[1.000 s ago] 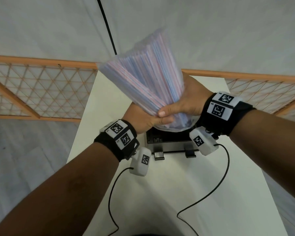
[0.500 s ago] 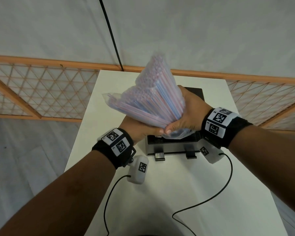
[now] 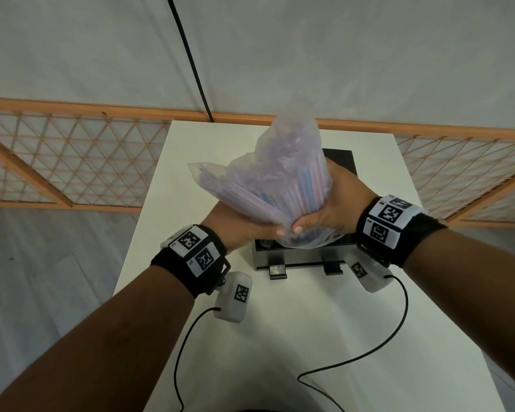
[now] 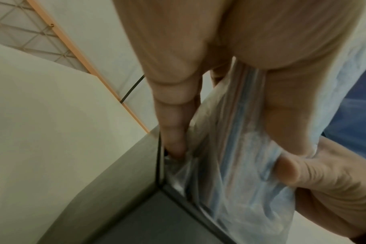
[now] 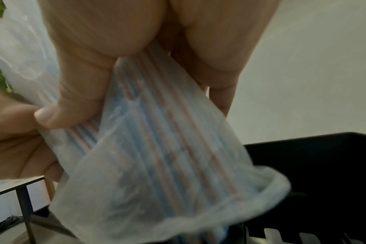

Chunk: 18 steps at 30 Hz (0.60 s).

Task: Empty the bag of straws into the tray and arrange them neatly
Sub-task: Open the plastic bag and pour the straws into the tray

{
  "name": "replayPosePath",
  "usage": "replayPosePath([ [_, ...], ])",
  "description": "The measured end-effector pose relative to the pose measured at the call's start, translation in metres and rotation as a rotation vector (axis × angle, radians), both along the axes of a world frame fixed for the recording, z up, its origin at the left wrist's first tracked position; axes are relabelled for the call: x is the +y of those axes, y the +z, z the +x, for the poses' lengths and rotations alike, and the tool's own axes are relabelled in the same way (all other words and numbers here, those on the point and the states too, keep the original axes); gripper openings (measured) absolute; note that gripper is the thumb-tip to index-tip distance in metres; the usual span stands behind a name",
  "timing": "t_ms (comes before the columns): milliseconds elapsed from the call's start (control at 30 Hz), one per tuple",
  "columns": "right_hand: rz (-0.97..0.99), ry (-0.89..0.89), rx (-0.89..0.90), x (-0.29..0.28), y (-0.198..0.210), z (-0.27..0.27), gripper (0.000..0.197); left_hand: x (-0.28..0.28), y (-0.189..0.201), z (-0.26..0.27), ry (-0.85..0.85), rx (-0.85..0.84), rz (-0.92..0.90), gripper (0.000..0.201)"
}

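No words or numbers to read here: the wristbands (image 3: 195, 251) carry only black-and-white square code markers, with tiny characters beside them too small to make out.

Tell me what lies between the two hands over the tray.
The clear bag of straws: the left hand and right hand grip it from either side above the black tray, plainest in the head view.
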State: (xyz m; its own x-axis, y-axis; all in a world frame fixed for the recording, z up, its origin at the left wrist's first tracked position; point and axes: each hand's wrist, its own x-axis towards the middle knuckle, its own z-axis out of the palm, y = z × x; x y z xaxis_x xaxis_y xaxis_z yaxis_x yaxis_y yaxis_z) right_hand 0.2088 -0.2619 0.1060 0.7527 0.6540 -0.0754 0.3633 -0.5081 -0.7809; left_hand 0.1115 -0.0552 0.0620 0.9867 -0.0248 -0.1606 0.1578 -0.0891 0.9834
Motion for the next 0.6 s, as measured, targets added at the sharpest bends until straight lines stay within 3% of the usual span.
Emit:
replayPosePath([
  [133, 0.001, -0.010, -0.014, -0.006, -0.001, -0.002, 0.108, 0.010, 0.007, -0.006, 0.032, 0.028, 0.162, 0.093],
  [333, -0.056, 0.024, -0.066, -0.001, 0.003, -0.010, 0.087, 0.016, 0.000, -0.013, 0.135, 0.063, 0.225, 0.075],
  [467, -0.024, 0.007, -0.056, 0.001, -0.001, -0.009, 0.087, 0.009, -0.003, -0.011, 0.192, 0.080, 0.251, 0.072],
  [600, -0.017, 0.034, -0.061, 0.004, -0.004, -0.008, 0.098, 0.004, 0.003, -0.011, 0.161, 0.122, 0.298, 0.094],
])
